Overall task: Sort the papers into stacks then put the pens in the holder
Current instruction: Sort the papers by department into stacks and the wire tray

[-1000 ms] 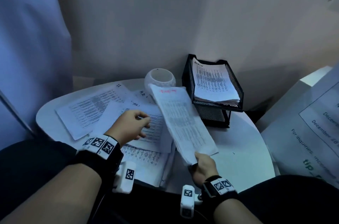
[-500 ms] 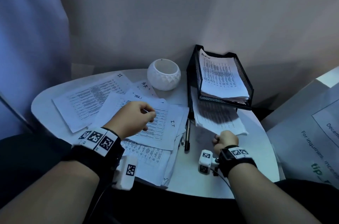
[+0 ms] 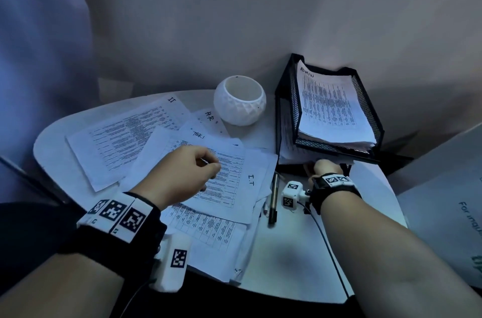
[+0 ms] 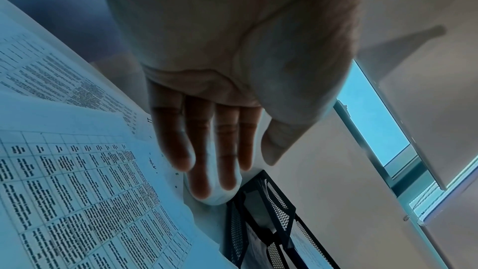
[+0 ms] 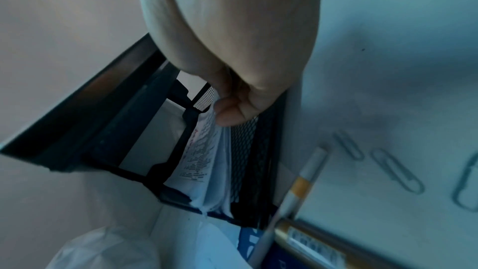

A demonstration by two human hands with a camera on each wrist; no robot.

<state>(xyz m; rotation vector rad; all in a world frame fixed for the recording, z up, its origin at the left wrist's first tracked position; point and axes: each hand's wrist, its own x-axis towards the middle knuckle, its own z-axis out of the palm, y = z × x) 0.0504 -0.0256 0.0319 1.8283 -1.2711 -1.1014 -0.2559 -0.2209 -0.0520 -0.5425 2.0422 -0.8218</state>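
Observation:
My right hand [image 3: 326, 167] is at the mouth of the lower tier of the black mesh tray [image 3: 288, 98] and pinches a printed sheet [image 5: 207, 161] that lies inside that tier, thumb on top. The upper tier holds a stack marked ADMIN [image 3: 331, 106]. My left hand [image 3: 194, 169] hovers over the loose papers [image 3: 224, 187] at the table's left, fingers relaxed and holding nothing [image 4: 220, 161]. Two pens [image 3: 273, 197] lie between the pile and my right wrist. The white faceted holder [image 3: 240, 101] stands empty behind the papers.
The small round white table [image 3: 287, 260] sits against a wall corner. Loose sheets marked IT, HR and TASK overlap across its left half. Paper clips [image 5: 395, 169] lie on the table beside the pens. A large printed sign [image 3: 448, 213] stands at the right.
My right hand carried the sheet from above the table's middle to the right and slid it into the tray's lower tier. The pens came into view. My left hand stayed over the pile.

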